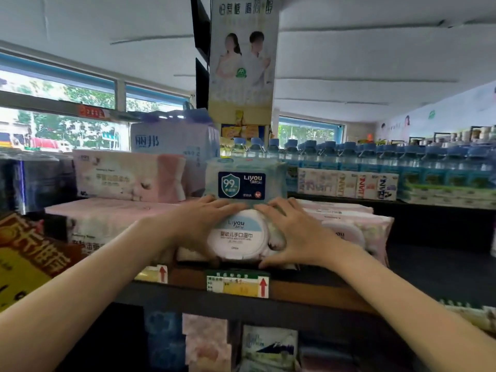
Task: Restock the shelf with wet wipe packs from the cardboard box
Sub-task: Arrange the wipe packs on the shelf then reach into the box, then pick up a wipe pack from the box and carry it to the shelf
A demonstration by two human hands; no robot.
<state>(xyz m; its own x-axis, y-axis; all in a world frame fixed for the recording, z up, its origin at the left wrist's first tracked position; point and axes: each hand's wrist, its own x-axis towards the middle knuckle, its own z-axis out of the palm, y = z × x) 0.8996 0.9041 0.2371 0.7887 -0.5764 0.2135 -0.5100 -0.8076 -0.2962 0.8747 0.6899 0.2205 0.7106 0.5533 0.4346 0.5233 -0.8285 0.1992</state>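
Both hands' grip flanks the wet wipe pack on the shelf.

Left hand and right hand flank white-lidded wet wipe pack on shelf, palms pressed against sides; blue pack stacked above.

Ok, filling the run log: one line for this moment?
left hand and right hand on wipes pack | pack on shelf | blue pack above

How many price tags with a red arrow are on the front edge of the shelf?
2: one price tag below the wipe pack, one left of it, partly behind the left forearm. Others may be hidden.
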